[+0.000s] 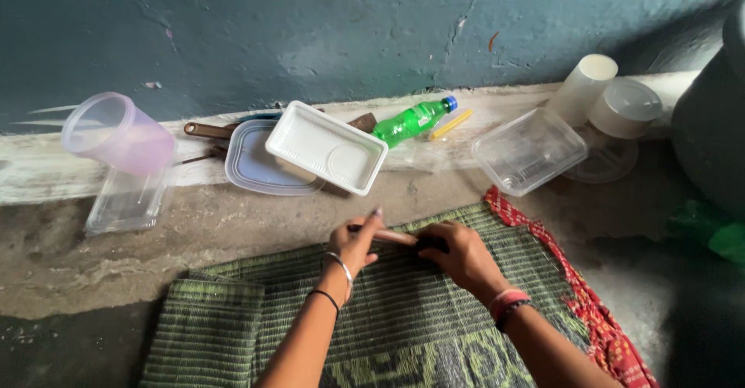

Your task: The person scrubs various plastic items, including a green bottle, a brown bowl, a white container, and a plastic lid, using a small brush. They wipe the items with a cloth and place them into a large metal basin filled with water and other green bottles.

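Note:
Both my hands meet over a green woven mat (233,326) on the floor. My left hand (353,247) grips one end of a thin pinkish stick-like object (390,236), fingers curled round it. My right hand (459,256) closes on the object's other, darker end. What the object is I cannot tell. Bangles sit on both wrists.
Along the blue wall lie a white foam tray (326,147) on a bluish lid (248,167), a green plastic bottle (411,121), a pink cup (120,133), clear containers (529,150) (128,200), a white cup (583,87) and round tub (625,107). Red cloth (578,279) edges the mat; a dark vessel (710,132) stands at right.

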